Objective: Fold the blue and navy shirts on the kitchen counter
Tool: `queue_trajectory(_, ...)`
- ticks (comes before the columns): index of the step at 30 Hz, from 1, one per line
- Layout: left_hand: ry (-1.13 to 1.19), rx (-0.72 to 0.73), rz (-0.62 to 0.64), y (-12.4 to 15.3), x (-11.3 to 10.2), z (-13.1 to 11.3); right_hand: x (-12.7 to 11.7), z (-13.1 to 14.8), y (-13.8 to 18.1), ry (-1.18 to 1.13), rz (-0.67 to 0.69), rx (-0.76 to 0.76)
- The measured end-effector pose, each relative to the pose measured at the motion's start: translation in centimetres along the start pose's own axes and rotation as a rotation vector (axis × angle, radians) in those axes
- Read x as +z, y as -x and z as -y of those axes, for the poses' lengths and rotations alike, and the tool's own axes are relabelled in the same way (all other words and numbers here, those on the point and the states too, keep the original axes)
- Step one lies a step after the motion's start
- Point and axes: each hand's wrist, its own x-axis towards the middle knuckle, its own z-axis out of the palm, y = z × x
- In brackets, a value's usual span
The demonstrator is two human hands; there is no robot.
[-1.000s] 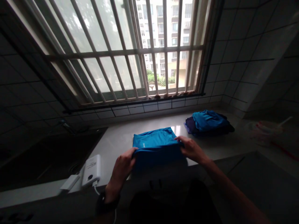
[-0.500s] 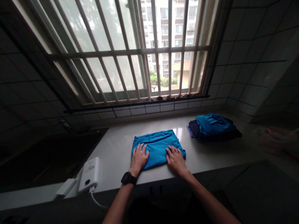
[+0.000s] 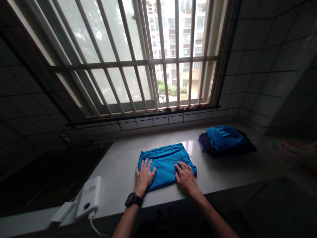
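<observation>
At the pale, glossy table [image 3: 223, 173] beneath a barred window [image 3: 177, 62], a folded blue shirt [image 3: 164, 162] lies flat near the front edge, roughly mid-table, slightly skewed.

Left hand [image 3: 145, 177] rests palm-down on the shirt's near left part, with its heel at the fold's lower edge. Left-hand fingers [image 3: 150, 167] are spread apart, flat on the cloth, not clamped. A black wristwatch [image 3: 133, 199] sits on that wrist.

Right hand [image 3: 186, 178] lies palm-down on the near right part, just inside the shirt's right edge. Right-hand fingers [image 3: 181, 167] are slightly apart, also flat, gripping nothing.

Beyond the right hand, well apart from the shirt, sits a stack of blue and dark clothes [image 3: 225, 140], with a purple edge showing at its left.

Front left on the table, a white power bank [image 3: 88, 197] lies near the edge, with a white cable [image 3: 95, 228] trailing down from it. A white plug-like block [image 3: 62, 212] sits just beside it. Further left is a dark sink [image 3: 42, 178], dim. Tiled wall [image 3: 260, 66] rises on the right.
</observation>
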Motion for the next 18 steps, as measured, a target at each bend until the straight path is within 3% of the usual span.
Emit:
queue_trajectory(9, -0.022, 0.021, -0.040, -0.1, 0.5, 0.2, 0.2, -0.1, 0.2, -0.025, -0.039, -0.046)
queue_trajectory(15, -0.012, 0.025, -0.058, 0.2, -0.1, -0.2, -0.4, -0.3, 0.6, -0.095, 0.033, -0.335)
queue_trajectory(18, -0.013, 0.002, -0.040, 0.9, -0.8, -0.7, -0.6, -0.3, 0.4, -0.117, 0.062, -0.356)
